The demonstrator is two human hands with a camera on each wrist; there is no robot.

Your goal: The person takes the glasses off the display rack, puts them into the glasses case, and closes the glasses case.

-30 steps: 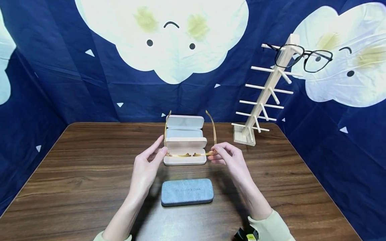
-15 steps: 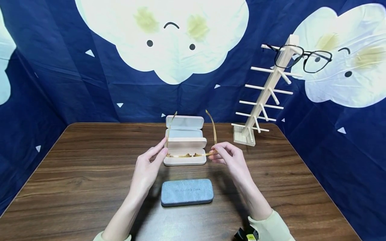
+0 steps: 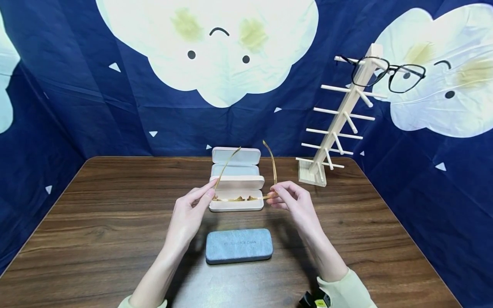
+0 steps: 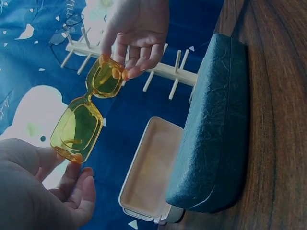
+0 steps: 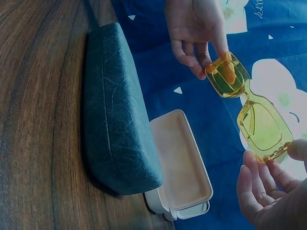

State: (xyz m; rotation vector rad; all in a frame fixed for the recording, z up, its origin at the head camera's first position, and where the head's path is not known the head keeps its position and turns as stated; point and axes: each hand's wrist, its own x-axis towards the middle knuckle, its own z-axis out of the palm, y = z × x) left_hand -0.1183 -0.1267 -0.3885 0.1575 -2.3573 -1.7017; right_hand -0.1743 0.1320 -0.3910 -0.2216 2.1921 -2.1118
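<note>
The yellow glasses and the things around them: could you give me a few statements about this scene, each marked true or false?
1. The left hand and right hand both hold the yellow glasses. True.
2. The blue case lies open. False: the blue case is closed.
3. Black-framed glasses hang near the top of the wooden rack. True.
4. The wooden rack stands on the person's left. False: it stands on the right.
5. The open pale pink case sits farther back than the blue case. True.

Glasses [image 3: 240,198] partly hidden by right fingers [image 3: 285,196], case lettering [image 3: 240,243] half-blurred, black device [image 3: 307,300] cut off
</note>
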